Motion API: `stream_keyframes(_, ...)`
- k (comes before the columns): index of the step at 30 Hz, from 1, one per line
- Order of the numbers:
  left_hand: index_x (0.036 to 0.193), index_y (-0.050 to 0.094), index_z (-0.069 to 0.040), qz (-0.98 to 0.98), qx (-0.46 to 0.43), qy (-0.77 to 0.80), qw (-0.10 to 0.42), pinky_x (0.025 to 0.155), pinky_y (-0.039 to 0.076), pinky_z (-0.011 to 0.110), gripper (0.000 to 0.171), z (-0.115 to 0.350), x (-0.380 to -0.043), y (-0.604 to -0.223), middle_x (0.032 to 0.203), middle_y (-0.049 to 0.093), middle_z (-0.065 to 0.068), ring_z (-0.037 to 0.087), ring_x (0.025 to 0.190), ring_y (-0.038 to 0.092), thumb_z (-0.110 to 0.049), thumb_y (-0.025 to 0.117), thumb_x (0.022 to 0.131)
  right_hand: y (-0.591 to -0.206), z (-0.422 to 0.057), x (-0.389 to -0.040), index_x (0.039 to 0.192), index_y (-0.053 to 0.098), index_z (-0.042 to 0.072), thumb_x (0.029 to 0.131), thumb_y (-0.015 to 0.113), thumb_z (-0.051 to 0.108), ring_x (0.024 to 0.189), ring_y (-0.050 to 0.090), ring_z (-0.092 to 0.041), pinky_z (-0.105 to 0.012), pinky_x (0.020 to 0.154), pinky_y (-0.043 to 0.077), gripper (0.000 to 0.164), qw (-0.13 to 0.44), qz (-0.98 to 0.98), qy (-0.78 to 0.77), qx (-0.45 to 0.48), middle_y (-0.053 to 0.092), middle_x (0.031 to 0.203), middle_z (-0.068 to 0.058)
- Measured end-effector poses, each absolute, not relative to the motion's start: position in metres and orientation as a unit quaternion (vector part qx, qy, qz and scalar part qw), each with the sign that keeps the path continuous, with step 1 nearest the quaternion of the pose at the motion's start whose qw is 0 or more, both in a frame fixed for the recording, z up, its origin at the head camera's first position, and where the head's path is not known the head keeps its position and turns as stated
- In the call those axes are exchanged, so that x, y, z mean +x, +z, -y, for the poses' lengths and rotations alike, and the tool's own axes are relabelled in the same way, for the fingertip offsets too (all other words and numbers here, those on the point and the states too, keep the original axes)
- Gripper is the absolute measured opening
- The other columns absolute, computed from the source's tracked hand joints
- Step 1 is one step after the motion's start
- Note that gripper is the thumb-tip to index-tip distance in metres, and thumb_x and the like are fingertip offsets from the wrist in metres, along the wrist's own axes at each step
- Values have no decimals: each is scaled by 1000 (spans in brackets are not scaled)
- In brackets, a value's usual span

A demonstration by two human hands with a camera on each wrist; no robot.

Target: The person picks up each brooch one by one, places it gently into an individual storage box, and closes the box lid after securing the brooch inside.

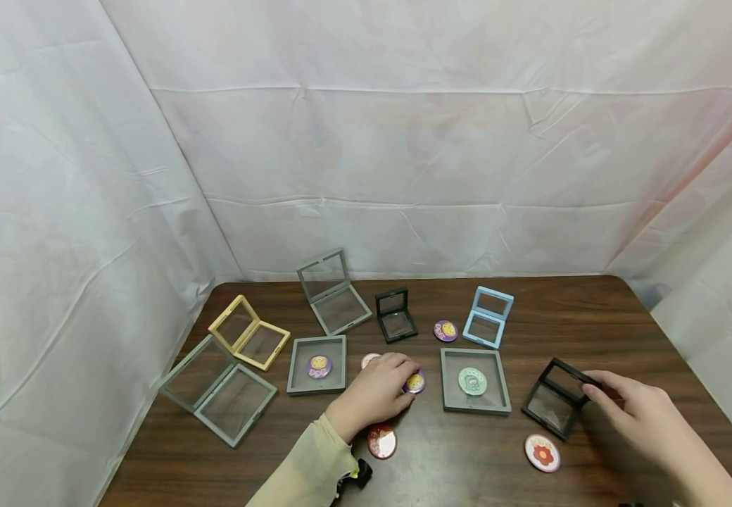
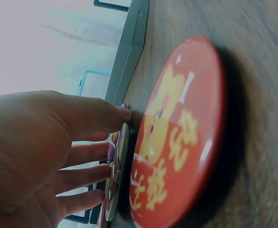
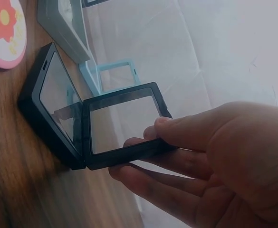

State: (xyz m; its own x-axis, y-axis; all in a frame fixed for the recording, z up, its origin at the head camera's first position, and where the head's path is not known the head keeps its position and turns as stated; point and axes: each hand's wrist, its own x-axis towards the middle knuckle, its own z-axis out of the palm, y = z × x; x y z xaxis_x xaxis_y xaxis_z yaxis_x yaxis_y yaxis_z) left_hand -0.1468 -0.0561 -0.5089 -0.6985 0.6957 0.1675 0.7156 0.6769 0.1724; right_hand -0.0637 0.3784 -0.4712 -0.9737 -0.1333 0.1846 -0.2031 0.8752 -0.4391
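Note:
My left hand reaches over the middle of the table, thumb and forefinger at the near and far edges of a purple button badge with a yellow cartoon figure. Partly hidden behind this hand is a pinkish badge; a red badge with yellow lettering lies just in front of it, large in the left wrist view. At the right, my right hand pinches the raised lid of a black display case between thumb and fingers. The case stands hinged apart, with clear film in both halves. Near it lies a red-flower badge.
Grey cases hold a purple badge and a green badge. Opened cases stand behind: yellow, grey, small black, blue. A large grey case lies unfolded at left. Another purple badge lies farther back.

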Motion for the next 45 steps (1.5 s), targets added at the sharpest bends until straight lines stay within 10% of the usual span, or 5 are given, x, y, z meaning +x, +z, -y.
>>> stream_keyframes(6, 134, 74, -11, 914, -387, -109, 55, 110, 53, 40, 39, 56, -146, -509, 129, 73, 4, 22, 123, 69, -27, 82, 99, -466, -373, -65, 120, 79, 4, 106, 74, 15, 84, 74, -14, -42, 63, 59, 19, 95, 963, 232, 102, 81, 99, -1)
stream_keyframes(19, 136, 74, -11, 911, -390, -125, 46, 108, 53, 42, 42, 59, -148, -508, 128, 74, 3, 21, 122, 69, -29, 81, 98, -453, -302, -76, 116, 80, 17, 94, 82, 0, 88, 72, 1, -14, 73, 55, 27, 177, 913, 287, 230, 81, 97, 9)
stream_keyframes(45, 134, 75, -12, 912, -361, -191, 28, 112, 51, 45, 37, 93, -156, -500, 131, 74, 4, 23, 126, 68, -28, 80, 101, -477, -200, -101, 123, 77, 10, 101, 74, 0, 79, 60, 6, -18, 62, 50, 24, 104, 849, 369, 364, 76, 100, 5)
